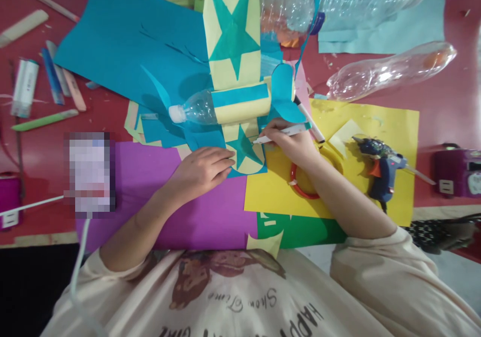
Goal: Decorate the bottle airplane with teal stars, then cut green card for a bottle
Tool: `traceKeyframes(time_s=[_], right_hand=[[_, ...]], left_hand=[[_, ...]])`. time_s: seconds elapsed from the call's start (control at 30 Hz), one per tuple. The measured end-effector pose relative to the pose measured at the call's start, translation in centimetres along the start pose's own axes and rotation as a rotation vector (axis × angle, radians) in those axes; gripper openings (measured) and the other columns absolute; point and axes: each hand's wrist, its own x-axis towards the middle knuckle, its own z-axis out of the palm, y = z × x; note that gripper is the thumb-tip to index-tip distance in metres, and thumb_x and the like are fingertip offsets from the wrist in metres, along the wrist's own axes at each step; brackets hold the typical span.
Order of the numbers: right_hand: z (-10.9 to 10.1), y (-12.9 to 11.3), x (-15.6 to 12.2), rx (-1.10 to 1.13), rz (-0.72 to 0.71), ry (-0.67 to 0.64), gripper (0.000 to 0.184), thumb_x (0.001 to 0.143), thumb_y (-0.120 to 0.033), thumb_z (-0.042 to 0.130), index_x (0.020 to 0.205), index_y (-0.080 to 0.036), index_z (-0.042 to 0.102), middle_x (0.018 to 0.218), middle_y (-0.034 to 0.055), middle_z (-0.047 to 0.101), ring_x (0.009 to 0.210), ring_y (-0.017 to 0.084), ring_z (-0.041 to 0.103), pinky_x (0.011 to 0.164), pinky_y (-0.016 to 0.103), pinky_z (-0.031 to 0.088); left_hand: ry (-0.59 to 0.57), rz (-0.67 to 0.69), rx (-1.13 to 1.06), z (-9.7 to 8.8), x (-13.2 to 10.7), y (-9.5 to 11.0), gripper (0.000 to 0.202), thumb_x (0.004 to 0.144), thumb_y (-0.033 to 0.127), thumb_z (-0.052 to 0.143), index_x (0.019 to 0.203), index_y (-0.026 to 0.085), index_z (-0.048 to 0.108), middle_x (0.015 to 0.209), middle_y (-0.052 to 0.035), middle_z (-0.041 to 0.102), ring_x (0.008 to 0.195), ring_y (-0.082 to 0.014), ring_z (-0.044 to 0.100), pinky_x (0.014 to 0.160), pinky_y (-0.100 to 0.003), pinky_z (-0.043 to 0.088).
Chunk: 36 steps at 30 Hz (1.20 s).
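On the red table [462,91], at centre: one bottle aeroplane [242,101], its white cap [176,113] to the left, body wrapped in cream and blue paper, blue tail [282,89] to the right. One far wing [220,74], cream, bearing a green star; one near wing [246,165], likewise starred. One right hand [287,135], fingers closed about a white marker [298,128] with a green end, nib at the right-hand point of the near star [242,149]; whether nib meets paper I cannot tell. One left hand [205,171], fingers outstretched and together, gripping nothing, tips resting at the near wing's left edge. Beneath and around: one purple sheet [210,217], one yellow sheet [406,136], one green sheet [308,232]. Beside the right wrist: one second marker [316,130], lying askew, and one red ring [299,190]. Farther right, on the yellow sheet: one glue gun [383,172], small red light showing. Hazards, in my estimation: a stray line over the star's edge, should the lightly steadied wing shift; a smear, if the right hand drags across wet ink; a creased tail, should the knuckles ride up into it; a burn, should the right arm [353,202] swing against a hot nozzle.
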Motion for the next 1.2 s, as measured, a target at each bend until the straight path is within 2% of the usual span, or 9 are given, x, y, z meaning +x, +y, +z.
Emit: traceKeyframes(time_s=[0.1, 0.33, 0.63, 0.83, 1.07, 1.2], right_hand=[[0.12, -0.02, 0.04, 0.019, -0.007, 0.047, 0.02, 0.078, -0.029, 0.052, 0.06, -0.021, 0.055, 0.058, -0.0009, 0.056, 0.057, 0.014, 0.05, 0.058, 0.029, 0.04], [0.44, 0.25, 0.12, 0.014, -0.052, 0.048, 0.017, 0.077, -0.03, 0.059, 0.062, -0.022, 0.057, 0.062, -0.0004, 0.059, 0.061, 0.015, 0.053, 0.061, 0.03, 0.042], [0.12, 0.1, -0.07, 0.003, -0.031, -0.009, 0.019, 0.075, -0.016, 0.052, 0.056, -0.02, 0.051, 0.059, -0.0013, 0.055, 0.058, 0.013, 0.05, 0.059, 0.028, 0.039], [0.21, -0.15, -0.01, 0.044, 0.009, 0.079, 0.019, 0.077, -0.023, 0.052, 0.058, -0.02, 0.055, 0.055, -0.0019, 0.054, 0.054, 0.012, 0.048, 0.057, 0.028, 0.04], [0.35, 0.1, 0.06, 0.031, -0.058, 0.063, 0.016, 0.076, -0.024, 0.055, 0.061, -0.021, 0.057, 0.06, -0.0005, 0.059, 0.059, 0.015, 0.053, 0.059, 0.029, 0.042], [0.33, 0.2, 0.11, -0.02, -0.032, 0.06, 0.014, 0.074, -0.023, 0.058, 0.061, -0.021, 0.057, 0.064, 0.0002, 0.061, 0.063, 0.015, 0.054, 0.063, 0.03, 0.043]], left_hand=[[0.018, 0.013, -0.002, 0.02, 0.03, 0.01, 0.033, 0.101, 0.022, 0.04, 0.105, 0.016, 0.071, 0.114, -0.0102, 0.073, 0.107, -0.0229, 0.068, 0.09, -0.038, 0.056], [-0.009, -0.006, -0.022, -0.04, 0.07, -0.01, 0.032, 0.101, 0.023, 0.04, 0.106, 0.018, 0.071, 0.116, -0.0096, 0.073, 0.11, -0.0222, 0.067, 0.092, -0.037, 0.055], [-0.025, -0.006, 0.013, -0.08, -0.04, -0.05, 0.032, 0.101, 0.024, 0.04, 0.108, 0.019, 0.071, 0.116, -0.0088, 0.073, 0.111, -0.0212, 0.067, 0.095, -0.037, 0.055], [0.005, 0.016, 0.004, -0.08, 0.0, -0.01, 0.034, 0.102, 0.023, 0.038, 0.106, 0.016, 0.071, 0.114, -0.01, 0.073, 0.108, -0.0219, 0.068, 0.092, -0.037, 0.055], [-0.015, -0.002, -0.008, 0.02, -0.05, -0.05, 0.034, 0.102, 0.024, 0.038, 0.107, 0.017, 0.071, 0.116, -0.0097, 0.073, 0.11, -0.0222, 0.067, 0.093, -0.038, 0.055], [-0.012, 0.001, -0.012, 0.02, -0.05, -0.07, 0.034, 0.102, 0.024, 0.039, 0.107, 0.017, 0.071, 0.116, -0.0096, 0.073, 0.11, -0.0221, 0.067, 0.093, -0.037, 0.054]])
